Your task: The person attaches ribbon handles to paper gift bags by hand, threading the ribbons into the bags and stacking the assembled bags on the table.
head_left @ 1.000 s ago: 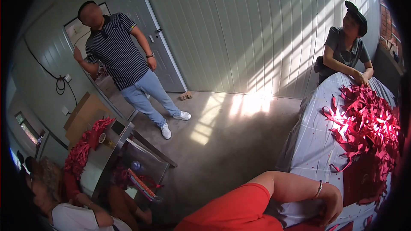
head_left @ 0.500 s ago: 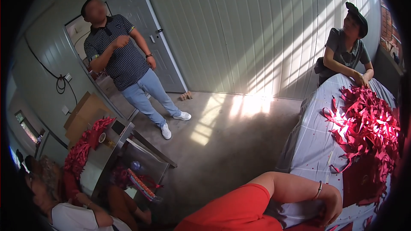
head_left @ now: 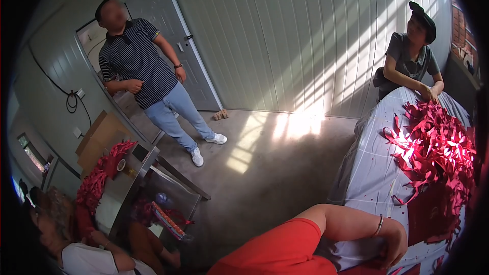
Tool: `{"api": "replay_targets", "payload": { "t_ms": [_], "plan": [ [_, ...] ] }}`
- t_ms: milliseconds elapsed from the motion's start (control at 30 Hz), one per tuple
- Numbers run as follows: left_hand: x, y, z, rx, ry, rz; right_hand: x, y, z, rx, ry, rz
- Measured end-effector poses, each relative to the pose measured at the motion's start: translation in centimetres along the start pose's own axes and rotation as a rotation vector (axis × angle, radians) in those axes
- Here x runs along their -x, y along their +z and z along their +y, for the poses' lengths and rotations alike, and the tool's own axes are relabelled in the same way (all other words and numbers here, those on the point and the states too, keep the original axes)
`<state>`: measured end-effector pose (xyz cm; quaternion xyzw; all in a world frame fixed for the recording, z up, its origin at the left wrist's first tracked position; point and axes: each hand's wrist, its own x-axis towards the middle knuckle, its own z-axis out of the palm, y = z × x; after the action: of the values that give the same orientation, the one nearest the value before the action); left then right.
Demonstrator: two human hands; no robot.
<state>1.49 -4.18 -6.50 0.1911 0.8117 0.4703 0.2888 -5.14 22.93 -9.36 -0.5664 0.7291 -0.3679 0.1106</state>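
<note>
My left hand (head_left: 393, 243), below a red sleeve and a thin bracelet, is over the near end of the cloth-covered table (head_left: 364, 168). Its back faces up and its fingers curl downward. What they hold, if anything, is hidden beneath them. Strips of red material lie around and under the fingers. Just beyond the hand is a flat dark red piece (head_left: 427, 216). Farther along, a large heap of shiny red ribbons (head_left: 433, 147) covers much of the table. My right hand does not show.
A person in a striped shirt (head_left: 137, 61) stands by the open door (head_left: 168, 35). Someone in a dark cap (head_left: 415, 56) leans on the table's far end. At lower left, a person in white (head_left: 89, 259) sits beside another table (head_left: 119, 201) with red ribbons (head_left: 97, 183) and a cardboard box (head_left: 104, 135).
The standing person in the striped shirt has lowered one bent arm from chest to waist height. My left hand has kept its place.
</note>
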Motion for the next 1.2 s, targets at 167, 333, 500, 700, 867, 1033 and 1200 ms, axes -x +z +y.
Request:
{"api": "replay_targets", "payload": {
  "t_ms": [167, 333, 500, 700, 867, 1033, 1200],
  "plan": [
    [0.2, 0.1, 0.2, 0.022, -0.007, 0.021, 0.8, 1.4, 3.2, -0.052, 0.139, 0.088],
    [0.2, 0.0, 0.1, 0.013, -0.005, 0.017, 0.7, 0.7, 4.9, 0.036, 0.172, -0.050],
    [-0.3, 0.0, -0.5, 0.034, 0.017, 0.001, 0.6, 0.9, 4.5, 0.060, 0.241, 0.003],
    [-0.6, 0.0, -0.3, 0.039, 0.023, -0.006, 1.2, 0.8, 4.6, 0.073, 0.244, 0.007],
    [-0.3, 0.1, -0.3, 0.014, 0.009, -0.008, -0.1, 0.2, -0.5, -0.023, -0.039, 0.050],
    [0.3, -0.1, 0.1, -0.023, -0.002, 0.018, 0.0, 0.3, -0.4, -0.029, -0.019, 0.087],
    [0.4, 0.0, 0.2, -0.028, 0.005, 0.038, -1.2, 0.0, -3.7, -0.042, -0.071, 0.157]
  ]
}}
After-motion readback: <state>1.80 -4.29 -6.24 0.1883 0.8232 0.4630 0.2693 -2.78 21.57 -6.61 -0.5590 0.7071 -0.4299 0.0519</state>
